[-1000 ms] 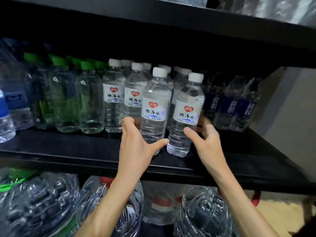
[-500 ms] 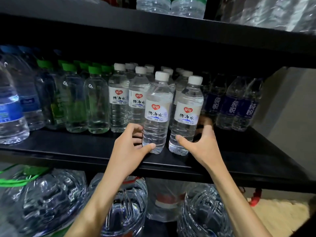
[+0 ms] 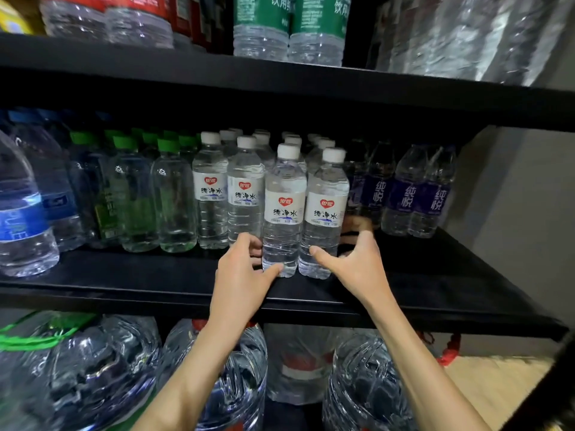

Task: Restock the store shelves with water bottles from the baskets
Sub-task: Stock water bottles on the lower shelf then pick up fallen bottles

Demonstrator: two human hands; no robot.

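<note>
The left hand [image 3: 241,275] grips the left front bottle [image 3: 283,209] low down, thumb at its base; the right hand [image 3: 357,269] cups the right front bottle [image 3: 326,213], fingers curled behind it.

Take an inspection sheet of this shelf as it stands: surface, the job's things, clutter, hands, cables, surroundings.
Surface: black shelf, bottles standing in rows.
Job's things: left front bottle and right front bottle, white caps, upright, side by side ahead of their rows; baskets not in view.
Clutter: nothing seen.
Hands: left hand curls round the left front bottle's base; right hand cups the right front bottle, thumb on its front.
Cables: nothing seen.
Surroundings: green-capped bottles to the left, blue-labelled bottles to the right, large jugs below, more bottles on the upper shelf.
</note>
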